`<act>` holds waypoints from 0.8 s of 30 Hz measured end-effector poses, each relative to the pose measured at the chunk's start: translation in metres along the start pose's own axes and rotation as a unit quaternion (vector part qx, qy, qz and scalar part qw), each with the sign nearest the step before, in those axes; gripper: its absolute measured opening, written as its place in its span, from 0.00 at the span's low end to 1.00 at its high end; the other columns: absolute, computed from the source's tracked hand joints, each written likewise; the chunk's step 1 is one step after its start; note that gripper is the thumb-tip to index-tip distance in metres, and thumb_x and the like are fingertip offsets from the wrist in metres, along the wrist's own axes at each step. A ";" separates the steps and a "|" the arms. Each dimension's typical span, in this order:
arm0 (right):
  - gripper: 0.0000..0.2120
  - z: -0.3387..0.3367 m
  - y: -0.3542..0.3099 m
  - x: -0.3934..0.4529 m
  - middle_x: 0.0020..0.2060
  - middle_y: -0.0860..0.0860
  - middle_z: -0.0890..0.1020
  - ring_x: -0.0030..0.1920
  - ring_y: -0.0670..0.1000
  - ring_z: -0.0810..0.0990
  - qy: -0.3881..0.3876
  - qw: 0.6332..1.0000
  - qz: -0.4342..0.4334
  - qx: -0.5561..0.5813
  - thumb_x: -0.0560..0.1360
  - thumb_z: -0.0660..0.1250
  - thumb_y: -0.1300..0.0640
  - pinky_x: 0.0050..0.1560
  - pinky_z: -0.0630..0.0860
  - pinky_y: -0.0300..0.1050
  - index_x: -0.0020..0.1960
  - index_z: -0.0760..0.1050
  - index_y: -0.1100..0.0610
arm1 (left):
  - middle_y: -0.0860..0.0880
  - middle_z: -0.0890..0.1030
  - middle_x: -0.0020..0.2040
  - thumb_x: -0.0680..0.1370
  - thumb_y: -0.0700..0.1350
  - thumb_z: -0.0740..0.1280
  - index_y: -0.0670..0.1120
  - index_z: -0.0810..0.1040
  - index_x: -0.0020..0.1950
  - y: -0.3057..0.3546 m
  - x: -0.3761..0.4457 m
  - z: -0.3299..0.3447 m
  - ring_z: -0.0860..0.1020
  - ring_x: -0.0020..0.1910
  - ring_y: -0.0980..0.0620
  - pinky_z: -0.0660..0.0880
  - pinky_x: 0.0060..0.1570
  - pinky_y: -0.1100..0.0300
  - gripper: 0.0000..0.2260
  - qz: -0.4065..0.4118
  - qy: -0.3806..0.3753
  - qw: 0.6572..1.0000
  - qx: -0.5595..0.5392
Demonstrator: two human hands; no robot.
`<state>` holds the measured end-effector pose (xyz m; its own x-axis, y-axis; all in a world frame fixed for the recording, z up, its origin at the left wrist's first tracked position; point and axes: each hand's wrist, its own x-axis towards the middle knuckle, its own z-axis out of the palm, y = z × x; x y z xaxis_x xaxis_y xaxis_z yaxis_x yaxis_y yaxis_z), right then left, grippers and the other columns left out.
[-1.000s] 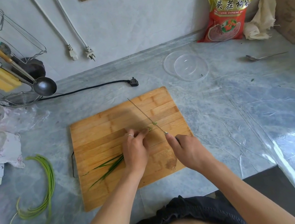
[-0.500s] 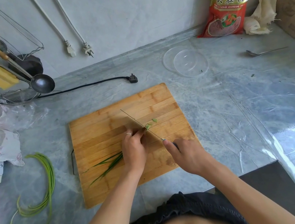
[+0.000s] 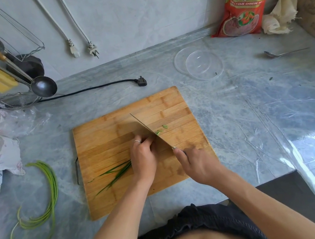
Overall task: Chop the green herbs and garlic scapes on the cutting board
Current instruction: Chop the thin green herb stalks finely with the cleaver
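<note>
A: Status on the board?

B: Left hand [image 3: 143,156] has fingers curled down on the green herbs [image 3: 114,174], pinning them mid cutting board [image 3: 111,127]. Leaf tips trail out to its left.

A: Right?

B: Right hand [image 3: 199,163] wraps the knife [image 3: 150,131] handle, closed grip. Blade sits just beside the left knuckles, tip pointing to the board's far side.

A: Any output?

B: A few cut pieces [image 3: 161,129] lie on the board just right of the blade.

A: Scapes?

B: Garlic scapes [image 3: 48,199] are off the board, in a curved bundle on the counter [image 3: 236,116] to its left. Clear bowl [image 3: 199,63] sits behind the board, well apart.
</note>
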<state>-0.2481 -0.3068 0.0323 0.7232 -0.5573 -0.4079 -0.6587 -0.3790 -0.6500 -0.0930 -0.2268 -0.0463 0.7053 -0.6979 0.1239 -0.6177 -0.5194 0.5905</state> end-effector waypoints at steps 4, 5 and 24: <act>0.27 0.007 0.000 0.006 0.29 0.52 0.74 0.33 0.54 0.75 0.013 1.000 0.003 0.013 0.81 0.48 0.38 0.34 0.67 0.48 0.33 0.66 0.56 | 0.44 0.78 0.46 0.75 0.34 0.67 0.47 0.85 0.53 0.002 -0.001 -0.002 0.77 0.43 0.44 0.75 0.40 0.53 0.12 0.002 0.001 1.000 0.011; 0.27 0.008 0.001 0.005 0.29 0.53 0.75 0.33 0.55 0.75 0.013 1.000 0.005 0.011 0.81 0.48 0.38 0.35 0.68 0.49 0.34 0.66 0.56 | 0.45 0.78 0.46 0.75 0.34 0.67 0.48 0.85 0.53 0.002 -0.001 -0.003 0.77 0.43 0.44 0.75 0.39 0.54 0.13 -0.005 0.003 1.000 0.013; 0.26 0.020 -0.019 0.023 0.33 0.54 0.75 0.34 0.55 0.74 0.021 1.000 0.022 0.004 0.82 0.47 0.39 0.33 0.65 0.47 0.37 0.66 0.58 | 0.48 0.76 0.38 0.72 0.41 0.71 0.51 0.85 0.43 0.007 0.000 -0.007 0.74 0.37 0.47 0.68 0.32 0.56 0.06 -0.038 0.030 0.999 0.008</act>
<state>-0.2151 -0.2975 0.0225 0.6841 -0.6038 -0.4093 -0.6878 -0.3471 -0.6375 -0.0953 -0.2273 -0.0368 0.7699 -0.6253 0.1279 -0.5670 -0.5781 0.5868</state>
